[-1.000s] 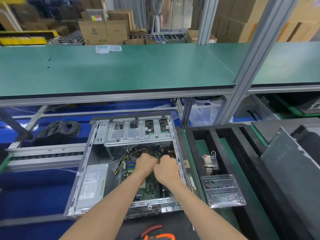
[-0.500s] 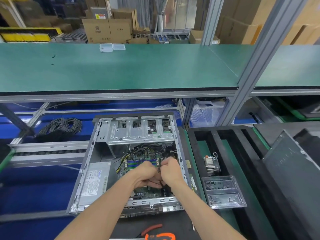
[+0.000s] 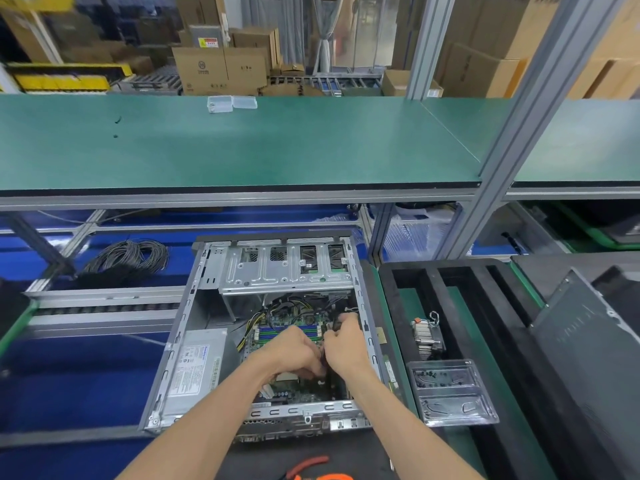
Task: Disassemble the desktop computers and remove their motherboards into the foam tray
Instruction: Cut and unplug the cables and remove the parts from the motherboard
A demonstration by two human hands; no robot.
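Here both hands work inside the open computer case [image 3: 194, 344], which lies at the near edge of the bench with the motherboard [image 3: 294, 327] still seated in its floor. The left hand [image 3: 294, 355] is curled, pinching a dark cable [image 3: 322, 358] over the board; the right hand [image 3: 346, 344] grips the same cable higher up, near the case's right wall. The step looks like unplugging a lead: better to pull straight on the connector body, not the wires, while steadying the board. The foam tray [image 3: 408, 313] waits just right of the case.
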